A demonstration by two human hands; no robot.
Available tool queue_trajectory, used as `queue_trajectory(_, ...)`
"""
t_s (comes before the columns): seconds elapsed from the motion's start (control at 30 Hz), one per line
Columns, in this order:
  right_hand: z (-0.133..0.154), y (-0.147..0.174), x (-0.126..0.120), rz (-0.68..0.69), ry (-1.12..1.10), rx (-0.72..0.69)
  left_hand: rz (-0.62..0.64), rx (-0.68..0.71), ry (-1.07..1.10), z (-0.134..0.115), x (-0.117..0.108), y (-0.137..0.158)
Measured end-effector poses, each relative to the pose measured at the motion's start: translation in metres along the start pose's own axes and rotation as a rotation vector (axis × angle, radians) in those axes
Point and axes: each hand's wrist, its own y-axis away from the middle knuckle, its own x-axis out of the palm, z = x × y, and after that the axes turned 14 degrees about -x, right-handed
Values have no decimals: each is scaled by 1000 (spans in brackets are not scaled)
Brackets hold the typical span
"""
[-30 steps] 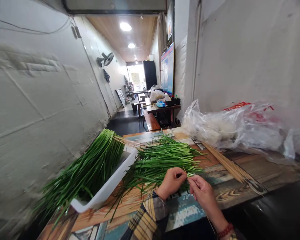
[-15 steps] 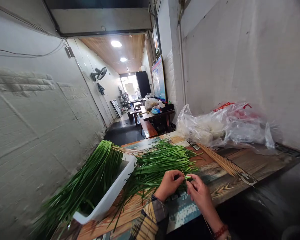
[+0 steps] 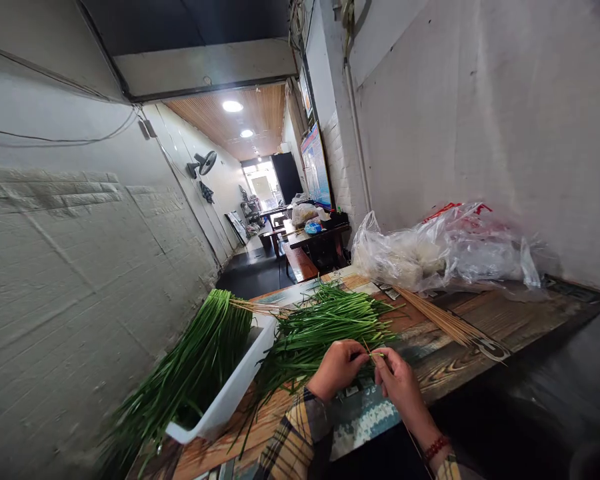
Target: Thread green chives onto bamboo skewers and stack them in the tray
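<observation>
Pinching a slim tan wooden skewer (image 3: 367, 346) and thin pale-green stalk (image 3: 379, 354) between left fingers (image 3: 349, 347) and right fingers (image 3: 394, 358), showing less stalk than half a second ago, apparently still working it, just short of heaped long green leafy stalks (image 3: 330, 321).

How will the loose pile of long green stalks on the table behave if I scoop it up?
The loose pile of long, thin green stalks will probably droop at its left end, where strands bend over the wood-patterned table. It may fan apart, since no tie shows around it. The stalks look slim, so they likely crease if pinched.
</observation>
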Motion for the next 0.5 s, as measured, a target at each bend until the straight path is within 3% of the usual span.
queue_trajectory(0.13, -1, -1, -6, 54, 30, -5, 59, -4, -118, 0, -8, 6)
queue_trajectory(0.23, 1, 0, -9, 21, 28, -9, 77, -55, -273, 7, -17, 13)
queue_trajectory(0.5, 5, 2, -12, -42, -14, 5, 27, -206, -615, 28, -61, 28)
